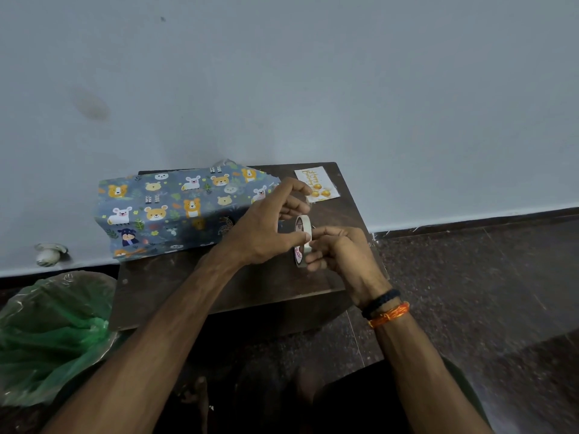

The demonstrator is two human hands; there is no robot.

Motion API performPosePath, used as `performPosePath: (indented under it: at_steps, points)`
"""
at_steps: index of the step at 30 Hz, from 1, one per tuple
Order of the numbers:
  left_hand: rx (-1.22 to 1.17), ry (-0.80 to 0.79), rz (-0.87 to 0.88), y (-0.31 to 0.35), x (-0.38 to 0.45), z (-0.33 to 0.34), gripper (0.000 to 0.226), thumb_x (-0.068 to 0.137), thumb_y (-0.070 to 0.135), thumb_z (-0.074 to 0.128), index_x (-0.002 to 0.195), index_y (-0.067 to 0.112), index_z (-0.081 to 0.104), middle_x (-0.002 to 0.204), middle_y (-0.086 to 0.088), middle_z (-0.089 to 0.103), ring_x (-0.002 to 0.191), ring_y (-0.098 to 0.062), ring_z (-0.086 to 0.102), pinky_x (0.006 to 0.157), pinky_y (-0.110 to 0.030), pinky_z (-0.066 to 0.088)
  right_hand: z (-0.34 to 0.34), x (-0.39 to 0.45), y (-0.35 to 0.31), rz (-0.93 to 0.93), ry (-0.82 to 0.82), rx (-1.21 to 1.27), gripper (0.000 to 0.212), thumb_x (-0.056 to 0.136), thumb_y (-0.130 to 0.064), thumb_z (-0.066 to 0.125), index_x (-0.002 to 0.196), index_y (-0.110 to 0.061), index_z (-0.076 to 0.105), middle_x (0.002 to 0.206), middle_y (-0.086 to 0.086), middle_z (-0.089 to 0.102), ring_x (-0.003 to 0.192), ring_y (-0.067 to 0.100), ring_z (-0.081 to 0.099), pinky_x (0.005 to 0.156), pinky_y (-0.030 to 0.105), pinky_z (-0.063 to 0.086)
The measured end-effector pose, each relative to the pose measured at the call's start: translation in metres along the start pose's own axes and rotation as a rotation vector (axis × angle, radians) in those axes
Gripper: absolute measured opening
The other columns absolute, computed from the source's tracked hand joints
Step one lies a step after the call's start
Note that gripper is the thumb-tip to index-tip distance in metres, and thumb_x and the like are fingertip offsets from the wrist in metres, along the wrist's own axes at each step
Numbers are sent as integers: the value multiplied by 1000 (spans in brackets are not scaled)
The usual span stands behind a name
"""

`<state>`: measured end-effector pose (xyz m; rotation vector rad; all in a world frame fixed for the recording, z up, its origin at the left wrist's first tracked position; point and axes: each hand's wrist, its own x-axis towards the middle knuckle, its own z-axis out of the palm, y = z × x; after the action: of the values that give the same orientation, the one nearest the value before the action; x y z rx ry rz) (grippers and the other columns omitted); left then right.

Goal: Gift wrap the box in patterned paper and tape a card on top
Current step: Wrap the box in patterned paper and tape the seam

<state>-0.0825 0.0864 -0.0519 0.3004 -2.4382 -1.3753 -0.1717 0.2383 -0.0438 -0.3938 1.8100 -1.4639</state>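
On the dark wooden surface, near the wall, lies the box, covered in blue patterned paper with bears and other small animals. The paper is loose and crumpled at the far right end, and the left hand hides the near right corner, so I cannot tell how that end is folded.

Just right of the box, both hands meet around a tape roll held upright on its edge. The right hand has its grip closed around the roll from the right side, fingers curled on the rim. The left hand presses its thumb against the outer face of the roll, while its other fingers are spread and raised — whether a tape end is lifted is too small to see.

The card, white with gold balls and gold writing, lies flat at the far right corner, partly behind the left fingers.

A green plastic bag sits on the floor at left — its contents are not visible.
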Motion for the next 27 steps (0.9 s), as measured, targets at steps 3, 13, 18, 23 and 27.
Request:
performPosePath:
  at_steps: [3, 13, 18, 23, 27]
  points:
    - [10, 33, -3, 1, -1, 0, 61, 79, 19, 86, 126, 24, 48, 110, 7, 68, 104, 0, 64, 89, -10, 48, -1, -2, -2, 25, -38, 18, 34, 91, 16, 44, 88, -1, 73, 73, 15, 67, 63, 24, 70, 63, 31, 62]
    - [78, 75, 7, 0, 0, 2, 56, 80, 20, 85, 120, 26, 46, 99, 12, 70, 101, -2, 64, 95, -39, 54, -28, 7, -2, -4, 165, -235, 16, 97, -3, 60, 93, -6, 75, 79, 12, 73, 55, 12, 64, 53, 22, 53]
    - [33, 73, 12, -3, 1, 4, 57, 80, 18, 84, 122, 25, 45, 100, 11, 71, 102, -3, 65, 98, -29, 51, -43, 14, 6, -103, 366, -631, 10, 93, -13, 67, 93, -13, 77, 85, 3, 76, 72, 14, 70, 74, 32, 60]
    - [14, 56, 33, -5, 2, 10, 57, 82, 13, 82, 125, 23, 45, 101, 9, 69, 104, 1, 63, 97, -5, 42, -51, 17, 6, -30, 388, -1008, 17, 89, -21, 75, 104, -13, 77, 105, 5, 72, 88, 18, 60, 75, 27, 45]
    - [53, 44, 33, -5, 3, 10, 58, 84, 16, 80, 128, 26, 43, 101, 10, 67, 105, 2, 61, 95, -1, 38, -49, 19, 9, 38, 267, -1118, 36, 85, -31, 81, 115, -13, 72, 117, 7, 61, 102, 22, 61, 81, 32, 49]
